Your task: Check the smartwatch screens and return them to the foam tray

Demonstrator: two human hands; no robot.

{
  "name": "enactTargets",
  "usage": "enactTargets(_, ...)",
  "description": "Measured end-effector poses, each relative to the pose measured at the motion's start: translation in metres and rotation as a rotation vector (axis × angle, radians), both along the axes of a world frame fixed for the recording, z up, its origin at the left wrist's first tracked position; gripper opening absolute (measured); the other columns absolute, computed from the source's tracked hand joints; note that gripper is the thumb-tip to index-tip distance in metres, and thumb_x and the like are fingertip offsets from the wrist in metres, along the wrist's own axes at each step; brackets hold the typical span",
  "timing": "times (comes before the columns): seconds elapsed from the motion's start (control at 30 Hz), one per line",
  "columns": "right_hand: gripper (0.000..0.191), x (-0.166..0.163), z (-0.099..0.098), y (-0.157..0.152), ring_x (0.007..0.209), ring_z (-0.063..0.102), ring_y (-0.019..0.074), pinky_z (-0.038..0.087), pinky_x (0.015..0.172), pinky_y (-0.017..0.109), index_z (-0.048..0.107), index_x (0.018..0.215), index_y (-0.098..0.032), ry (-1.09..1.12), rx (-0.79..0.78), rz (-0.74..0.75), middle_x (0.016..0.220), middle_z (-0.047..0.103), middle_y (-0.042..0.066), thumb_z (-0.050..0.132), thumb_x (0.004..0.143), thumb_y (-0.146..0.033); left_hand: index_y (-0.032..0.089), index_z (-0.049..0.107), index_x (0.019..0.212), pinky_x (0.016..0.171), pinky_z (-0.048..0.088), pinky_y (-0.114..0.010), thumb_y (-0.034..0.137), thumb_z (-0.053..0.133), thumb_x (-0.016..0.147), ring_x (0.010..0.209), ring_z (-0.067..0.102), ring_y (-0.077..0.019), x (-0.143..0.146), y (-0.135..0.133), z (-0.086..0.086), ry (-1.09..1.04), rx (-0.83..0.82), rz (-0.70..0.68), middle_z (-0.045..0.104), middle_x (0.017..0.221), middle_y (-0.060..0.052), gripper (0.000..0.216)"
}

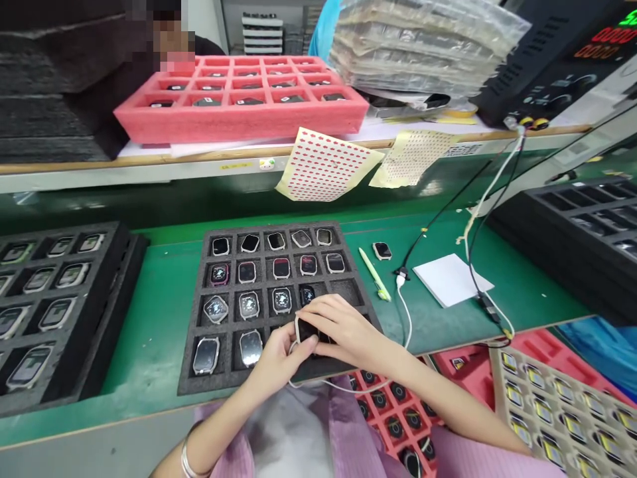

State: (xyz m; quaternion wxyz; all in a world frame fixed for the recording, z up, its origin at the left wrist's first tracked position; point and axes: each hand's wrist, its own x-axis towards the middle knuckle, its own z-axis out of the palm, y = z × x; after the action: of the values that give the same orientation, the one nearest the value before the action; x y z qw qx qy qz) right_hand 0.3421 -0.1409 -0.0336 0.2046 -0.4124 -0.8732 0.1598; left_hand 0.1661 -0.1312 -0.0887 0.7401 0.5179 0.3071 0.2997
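Pink lap [348, 428] below left hand [279, 360] and right hand [341, 328], both gripping one dark-faced, pale-rimmed watch [305, 330] over black tray [233, 380].

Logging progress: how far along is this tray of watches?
Done: most slots of the black foam tray hold watches. In hand: left hand and right hand grip one watch, a white cable running toward it. Left: one third-row slot is empty; slots under the hands are hidden.
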Motion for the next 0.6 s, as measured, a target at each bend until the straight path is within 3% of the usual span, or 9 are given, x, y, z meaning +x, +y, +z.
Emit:
enactTargets(0.13,0.042,0.0,-0.009,-0.003,0.1,0.059,0.0256,0.048,0.086,0.042,0.05,0.126,-0.011,0.081,-0.014,0.018,0.114,0.064,0.014,0.053,0.094,-0.039,0.01,0.065,0.085,0.072,0.041,-0.027,0.046,0.064,0.081,0.075,0.054,-0.0183,-0.002,-0.002,-0.005,-0.047,-0.053,0.024,0.063,0.075,-0.004,0.036)
enactTargets(0.33,0.05,-0.001,-0.014,-0.01,0.104,0.06,0.0271,0.049,0.088,0.043,0.046,0.132,-0.015,0.131,-0.037,-0.027,0.119,0.062,0.015,0.058,0.091,-0.039,0.011,0.065,0.083,0.065,0.04,-0.025,0.047,0.069,0.076,0.066,0.051,-0.0149,-0.004,-0.006,-0.002,-0.069,-0.19,0.044,0.058,0.07,-0.003,0.037)
enactTargets(0.53,0.059,0.001,-0.016,-0.008,0.107,0.057,0.0245,0.049,0.091,0.04,0.046,0.133,-0.017,0.246,-0.18,-0.021,0.117,0.06,0.013,0.071,0.082,-0.034,0.012,0.062,0.084,0.053,0.033,-0.02,0.044,0.068,0.078,0.051,0.036,-0.0075,-0.008,-0.005,0.004,-0.07,-0.263,0.007,0.048,0.063,0.002,0.033)
enactTargets(0.6,0.059,0.002,-0.017,-0.008,0.109,0.056,0.0235,0.049,0.092,0.038,0.046,0.133,-0.017,0.291,-0.216,-0.015,0.119,0.059,0.012,0.072,0.081,-0.031,0.012,0.062,0.086,0.056,0.034,-0.021,0.041,0.066,0.081,0.053,0.037,-0.0078,-0.008,-0.005,0.002,-0.087,-0.24,-0.003,0.049,0.065,0.002,0.03)
